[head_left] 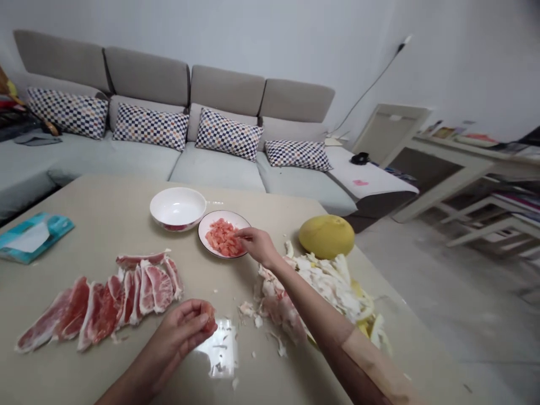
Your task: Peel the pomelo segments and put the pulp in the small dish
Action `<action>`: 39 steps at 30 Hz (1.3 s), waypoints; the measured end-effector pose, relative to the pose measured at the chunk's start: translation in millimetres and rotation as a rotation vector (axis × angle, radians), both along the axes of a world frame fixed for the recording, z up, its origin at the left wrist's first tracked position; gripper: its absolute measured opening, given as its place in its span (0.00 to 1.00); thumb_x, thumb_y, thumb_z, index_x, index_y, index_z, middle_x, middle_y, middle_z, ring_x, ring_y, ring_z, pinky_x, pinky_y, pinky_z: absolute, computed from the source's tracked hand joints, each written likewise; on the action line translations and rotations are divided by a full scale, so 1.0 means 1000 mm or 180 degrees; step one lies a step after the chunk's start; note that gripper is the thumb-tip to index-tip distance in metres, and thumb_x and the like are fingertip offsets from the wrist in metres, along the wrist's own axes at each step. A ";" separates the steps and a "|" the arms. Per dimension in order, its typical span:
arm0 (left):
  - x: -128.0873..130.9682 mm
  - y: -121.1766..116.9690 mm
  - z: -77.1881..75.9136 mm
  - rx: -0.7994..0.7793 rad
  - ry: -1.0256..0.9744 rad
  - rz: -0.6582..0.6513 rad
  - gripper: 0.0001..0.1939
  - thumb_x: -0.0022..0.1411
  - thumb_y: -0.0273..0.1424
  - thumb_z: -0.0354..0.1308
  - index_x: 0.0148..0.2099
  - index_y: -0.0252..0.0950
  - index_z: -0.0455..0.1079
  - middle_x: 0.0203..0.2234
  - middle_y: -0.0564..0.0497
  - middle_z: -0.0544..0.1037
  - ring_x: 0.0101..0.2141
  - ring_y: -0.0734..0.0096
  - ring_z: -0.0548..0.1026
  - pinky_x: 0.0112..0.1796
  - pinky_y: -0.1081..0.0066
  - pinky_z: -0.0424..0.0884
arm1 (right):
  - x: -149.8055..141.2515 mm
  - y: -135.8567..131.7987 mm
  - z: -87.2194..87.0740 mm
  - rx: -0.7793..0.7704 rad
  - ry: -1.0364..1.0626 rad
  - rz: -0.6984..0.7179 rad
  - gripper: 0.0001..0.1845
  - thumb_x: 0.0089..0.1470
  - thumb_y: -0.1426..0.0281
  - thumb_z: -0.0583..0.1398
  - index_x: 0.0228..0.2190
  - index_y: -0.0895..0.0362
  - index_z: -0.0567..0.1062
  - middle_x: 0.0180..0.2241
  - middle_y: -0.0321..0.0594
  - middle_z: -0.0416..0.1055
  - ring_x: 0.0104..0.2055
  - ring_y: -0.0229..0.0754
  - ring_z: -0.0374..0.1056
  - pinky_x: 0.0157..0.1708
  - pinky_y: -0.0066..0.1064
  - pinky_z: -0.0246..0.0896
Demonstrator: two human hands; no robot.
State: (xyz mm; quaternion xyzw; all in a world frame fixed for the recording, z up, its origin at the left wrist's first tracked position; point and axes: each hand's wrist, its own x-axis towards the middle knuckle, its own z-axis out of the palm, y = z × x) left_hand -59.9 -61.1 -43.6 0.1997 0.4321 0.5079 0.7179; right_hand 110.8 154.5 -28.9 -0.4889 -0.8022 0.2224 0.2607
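My left hand [185,326] is closed around a piece of peeled pink pomelo flesh [208,316] above the table's near side. Reaching forward, my right hand [256,243] has its fingers pinched at the right side of a dark-rimmed white plate [205,240]. Its fingertips meet the heap of pink pomelo pulp [223,236] there, seemingly gripping a bit of it. Left of my left hand, several pomelo segments [113,301] with white membrane lie in a row. Under my right forearm is a pile of pomelo peel and membrane [331,287].
A white bowl [178,207] stands beside the plate. Behind the peel pile rests a whole yellow pomelo [327,236]. A blue tissue pack [36,237] lies at the table's left. Small scraps dot the table [126,211]; a grey sofa [219,169] runs along its far side.
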 end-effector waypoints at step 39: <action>0.001 0.002 -0.007 0.0492 0.0899 0.0078 0.13 0.50 0.35 0.68 0.37 0.36 0.72 0.33 0.47 0.78 0.38 0.62 0.74 0.40 0.69 0.67 | -0.011 -0.136 0.020 -0.2072 0.0993 0.0875 0.09 0.48 0.65 0.65 0.30 0.58 0.79 0.25 0.36 0.74 0.28 0.36 0.66 0.29 0.26 0.61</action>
